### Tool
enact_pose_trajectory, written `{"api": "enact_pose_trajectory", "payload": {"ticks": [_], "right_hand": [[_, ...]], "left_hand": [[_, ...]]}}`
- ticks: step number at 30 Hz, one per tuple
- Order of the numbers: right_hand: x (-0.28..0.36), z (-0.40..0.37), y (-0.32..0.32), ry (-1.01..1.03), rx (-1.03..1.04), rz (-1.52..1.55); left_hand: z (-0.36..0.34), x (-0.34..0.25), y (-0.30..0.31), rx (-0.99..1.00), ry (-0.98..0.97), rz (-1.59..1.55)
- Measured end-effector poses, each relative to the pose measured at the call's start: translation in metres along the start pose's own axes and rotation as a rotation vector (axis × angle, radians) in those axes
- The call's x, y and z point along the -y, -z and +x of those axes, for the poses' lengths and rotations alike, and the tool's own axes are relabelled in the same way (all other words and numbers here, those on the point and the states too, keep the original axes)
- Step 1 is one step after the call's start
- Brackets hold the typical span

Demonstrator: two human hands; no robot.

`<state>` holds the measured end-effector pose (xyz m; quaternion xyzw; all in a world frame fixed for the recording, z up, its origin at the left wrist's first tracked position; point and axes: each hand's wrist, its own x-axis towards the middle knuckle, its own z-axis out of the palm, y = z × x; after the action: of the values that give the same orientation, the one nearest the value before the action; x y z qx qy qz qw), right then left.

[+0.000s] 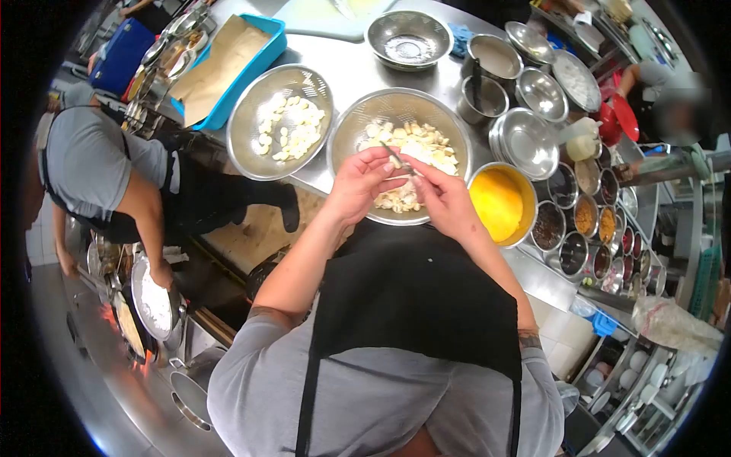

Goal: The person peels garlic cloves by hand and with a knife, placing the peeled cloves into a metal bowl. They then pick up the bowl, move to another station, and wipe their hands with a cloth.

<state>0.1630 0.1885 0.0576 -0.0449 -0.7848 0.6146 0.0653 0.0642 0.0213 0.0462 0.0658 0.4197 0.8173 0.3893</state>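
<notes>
Both of my hands are raised over a wide metal colander (349, 129) heaped with pale garlic cloves and loose skins (434, 145). Between the fingertips of my left hand (359, 183) is a small garlic clove (395, 162). My right hand (448, 196) is closed around a small dark-bladed knife (387, 151), its blade lying against the clove; the handle is mostly hidden by my fingers. To the left, a second colander (242, 129) contains smooth, peeled garlic cloves (293, 129).
A pot of yellow liquid (499, 202) stands close by my right hand. Beyond the colanders are a metal bowl (410, 38) and a blue tray (270, 38) with brown paper. Stacked metal bowls (529, 143) are at right. A co-worker (106, 160) handles a pan at the left stove.
</notes>
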Motion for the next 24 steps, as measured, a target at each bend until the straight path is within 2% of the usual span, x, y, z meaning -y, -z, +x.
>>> {"api": "enact_pose_trajectory", "payload": {"ticks": [3,5,6,8,9,12,14,21,24], "right_hand": [[-0.003,0.001,0.0,-0.037,-0.018,0.068],[-0.003,0.0,0.003,-0.072,-0.034,0.1],[-0.006,0.0,0.005,-0.071,-0.047,0.117],[-0.01,0.003,0.009,-0.128,-0.079,0.127],[-0.011,0.004,0.01,-0.153,-0.093,0.133],[-0.013,0.006,0.011,-0.229,-0.104,0.178],[-0.026,0.006,0.007,-0.198,-0.126,0.197],[-0.028,0.004,0.007,-0.198,-0.094,0.169],[-0.027,0.003,0.009,-0.207,-0.135,0.162]], "left_hand": [[0.011,-0.003,0.027,-0.177,-0.114,0.283],[0.019,-0.019,0.052,-0.364,-0.325,0.527],[0.021,-0.031,0.069,-0.452,-0.327,0.712],[0.024,-0.052,0.092,-0.58,-0.367,0.875],[0.023,-0.062,0.097,-0.624,-0.311,0.996],[0.026,-0.063,0.11,-0.637,-0.563,1.231],[0.024,-0.057,0.102,-0.634,-0.687,1.305],[0.038,-0.007,0.061,-0.214,-0.468,1.319],[0.056,0.004,0.048,-0.182,-0.363,1.297]]}}
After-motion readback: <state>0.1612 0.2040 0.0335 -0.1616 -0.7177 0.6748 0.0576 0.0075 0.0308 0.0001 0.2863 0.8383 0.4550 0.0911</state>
